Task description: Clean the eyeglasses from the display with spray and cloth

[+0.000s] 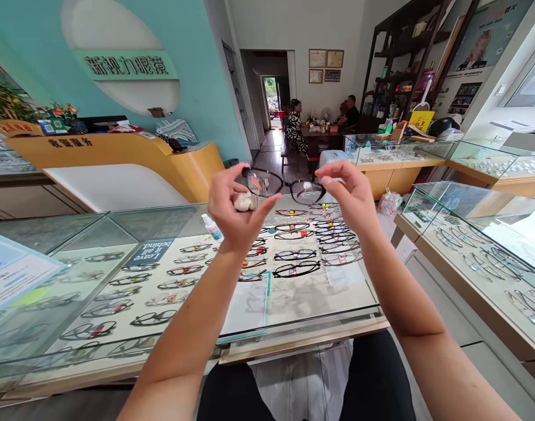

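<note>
A pair of dark-framed glasses (286, 184) is raised above the glass display case (320, 310), its two lenses facing me. My left hand (238, 204) grips the frame at its left side and also has a crumpled whitish cloth (245, 202) tucked in the palm. At the right end of the frame, my right hand (348, 193) pinches the glasses between thumb and fingers. Below them, rows of glasses (296, 268) lie in and on the case. Beside my left wrist stands a white spray bottle (211, 227).
More display cases (482, 251) stand to the right and at the back right. A wooden-topped counter (131, 152) is at the back left. Two people (296, 126) sit by a table in the background. A printed sheet (17, 272) lies at the left edge.
</note>
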